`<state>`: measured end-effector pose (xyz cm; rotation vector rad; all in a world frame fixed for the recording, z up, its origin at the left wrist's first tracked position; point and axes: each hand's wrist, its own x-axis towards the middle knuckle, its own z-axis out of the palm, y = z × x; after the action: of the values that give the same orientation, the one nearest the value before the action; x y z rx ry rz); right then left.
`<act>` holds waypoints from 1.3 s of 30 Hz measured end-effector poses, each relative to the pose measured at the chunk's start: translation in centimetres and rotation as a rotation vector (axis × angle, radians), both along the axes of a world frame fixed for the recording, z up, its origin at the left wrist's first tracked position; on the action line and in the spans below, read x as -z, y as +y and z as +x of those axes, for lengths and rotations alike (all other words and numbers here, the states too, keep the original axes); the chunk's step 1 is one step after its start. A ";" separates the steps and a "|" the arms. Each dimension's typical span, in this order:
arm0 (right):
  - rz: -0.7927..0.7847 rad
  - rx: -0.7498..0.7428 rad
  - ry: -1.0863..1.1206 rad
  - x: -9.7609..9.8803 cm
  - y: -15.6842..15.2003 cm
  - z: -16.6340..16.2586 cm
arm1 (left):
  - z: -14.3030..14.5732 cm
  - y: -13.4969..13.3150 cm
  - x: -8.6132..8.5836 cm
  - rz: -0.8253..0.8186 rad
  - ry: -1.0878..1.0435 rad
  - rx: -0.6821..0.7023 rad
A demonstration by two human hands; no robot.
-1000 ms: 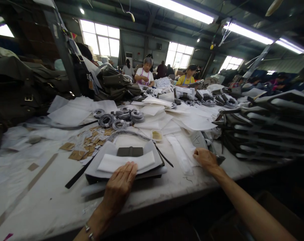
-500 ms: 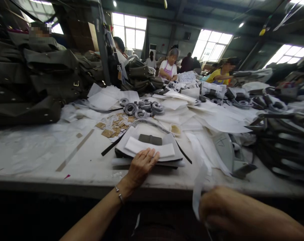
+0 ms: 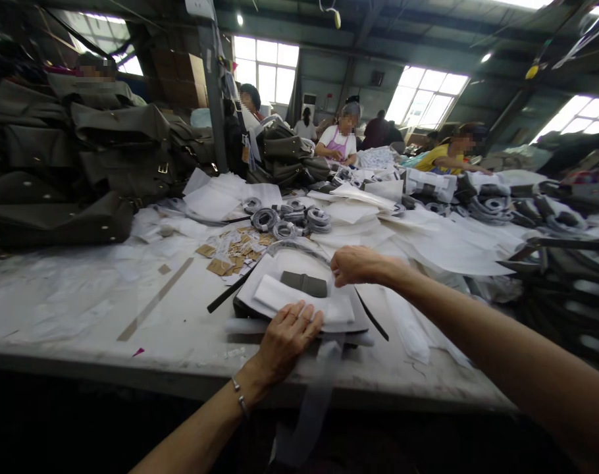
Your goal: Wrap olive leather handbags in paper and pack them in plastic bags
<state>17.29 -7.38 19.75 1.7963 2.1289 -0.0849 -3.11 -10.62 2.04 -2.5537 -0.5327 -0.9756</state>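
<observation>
My left hand lies with its fingers flat on a folded white foam sheet, pressing it onto a flat bag piece with dark edges. A dark grey tab shows just behind the foam. Over the bag's right side, my right hand is closed, its fingertips turned down and partly hidden. A translucent white strip seems to run from that hand across the foam's right part. Its lower length hangs blurred over the table's front edge.
Brown tags and coiled grey straps lie behind the bag. White sheets spread at the right. Dark bags are piled at the left, more dark pieces at the right. A co-worker in an apron works across the table.
My right hand has risen from below the table's front edge to above the bag, bringing the strip across. My left hand stays on the foam. The view has shifted slightly.
</observation>
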 end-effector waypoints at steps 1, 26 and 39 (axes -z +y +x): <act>0.034 0.000 -0.044 1.0 1.1 0.0 | 0.1 -0.1 -0.1 -0.003 0.010 0.004; 0.820 0.181 0.542 6.7 0.1 8.6 | -0.2 0.5 -2.4 -0.049 -0.018 0.047; 0.285 0.450 1.538 16.0 -1.1 4.1 | -4.9 2.7 -5.1 -0.184 -0.177 0.153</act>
<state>21.36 -8.51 3.80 2.7860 2.4334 -1.8753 -8.04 -7.93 7.15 -2.7185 -0.5015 -1.2698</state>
